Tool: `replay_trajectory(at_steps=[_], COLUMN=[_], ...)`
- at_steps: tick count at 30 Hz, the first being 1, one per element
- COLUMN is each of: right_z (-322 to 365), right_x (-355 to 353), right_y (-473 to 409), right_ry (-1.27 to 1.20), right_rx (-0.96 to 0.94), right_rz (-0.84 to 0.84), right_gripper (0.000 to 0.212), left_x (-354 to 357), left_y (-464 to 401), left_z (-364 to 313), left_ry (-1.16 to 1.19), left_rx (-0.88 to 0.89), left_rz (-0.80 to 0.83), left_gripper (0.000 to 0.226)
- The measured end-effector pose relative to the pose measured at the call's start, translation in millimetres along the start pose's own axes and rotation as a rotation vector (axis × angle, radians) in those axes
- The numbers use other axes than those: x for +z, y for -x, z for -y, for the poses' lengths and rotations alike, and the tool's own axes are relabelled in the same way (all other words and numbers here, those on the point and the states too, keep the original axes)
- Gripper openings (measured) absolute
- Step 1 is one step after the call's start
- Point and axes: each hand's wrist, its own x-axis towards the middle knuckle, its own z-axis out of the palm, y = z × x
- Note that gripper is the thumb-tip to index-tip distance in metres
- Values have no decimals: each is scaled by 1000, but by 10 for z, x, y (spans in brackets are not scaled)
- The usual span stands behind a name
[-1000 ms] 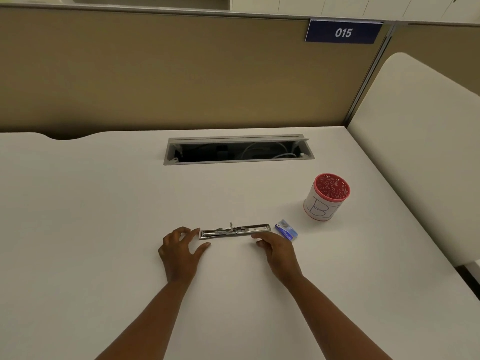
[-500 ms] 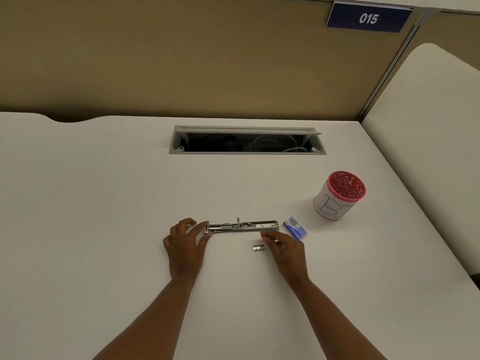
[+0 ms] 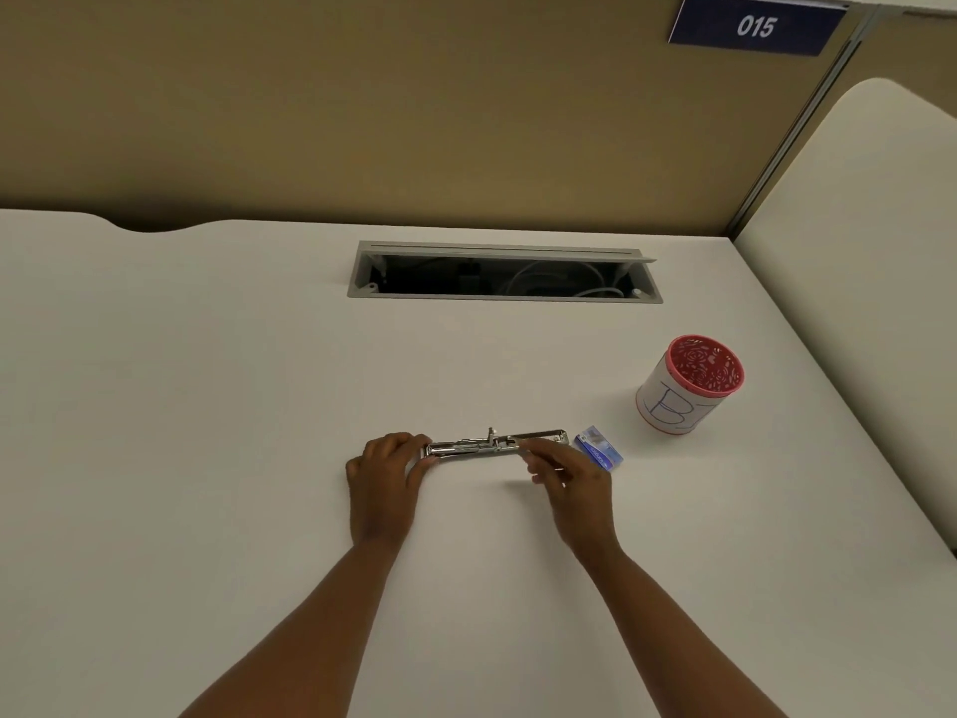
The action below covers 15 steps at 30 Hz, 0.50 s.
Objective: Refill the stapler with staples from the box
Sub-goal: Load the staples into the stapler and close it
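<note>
We see the stapler (image 3: 494, 444) just below frame centre, opened out flat into one long, thin chrome strip w/ a small upright tab near its middle; metal is shiny & ridged, lying lengthwise left-to-right on the table (image 3: 207, 406), a smooth matte off-white top.

Left hand (image 3: 386, 476), lower centre-left, is curled narrow: thumb & fingers pinch the stapler's left end, palm down on the table. Right hand (image 3: 569, 474), lower centre-right, has fingers bunched at the strip's right half, fingertips touching or just over the metal; we can't tell if it grips the stapler or holds sth small like staples, too small to make out.

Staple box (image 3: 599, 450) sits just beside the stapler's right end, touching or nearly touching the right hand's knuckles: small blue & white cardboard rectangle, angled diagonally.

Further right, mid-right of frame, well apart from the hands, stands a round cup (image 3: 689, 383): white paper-like wall w/ a hand-drawn blue "B", red rim, red perforated floral pattern inside.

Above centre, a grey rectangular cable slot (image 3: 505, 274) is cut into the table, dark inside w/ pale cables visible. Behind it a tan fabric-textured partition (image 3: 362, 106); upper right carries a navy sign (image 3: 755, 25) reading "015".
</note>
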Motion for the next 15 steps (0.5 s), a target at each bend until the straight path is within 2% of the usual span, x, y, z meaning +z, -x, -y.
replay_trajectory(at_steps=[3, 6, 9, 10, 12, 14, 15], right_z=[83, 195, 211, 194, 131, 69, 45], right_x=[-57, -108, -124, -126, -126, -115, -101], right_y=[-59, -87, -106, -128, -184, -236, -253], right_ry=[-110, -206, -201, -188, -182, -141, -97], right_rx=[69, 69, 47, 53, 89, 104, 101], right_rz=[-34, -16, -31, -45, -69, -58, -26], right_gripper=[35, 21, 16, 14, 19, 21, 22], left_x=[-2, 9, -7, -21, -66, -111, -131], left_y=[20, 25, 59, 67, 49, -6, -36], left_z=[11, -2, -9, -3, -20, -69, -107], left_ry=[12, 22, 124, 203, 415, 639, 775], left_rx=[51, 112, 131, 110, 26, -105, -182], left_rz=[10, 23, 23, 35, 65, 111, 127], left_gripper=[44, 48, 42, 35, 7, 22, 23])
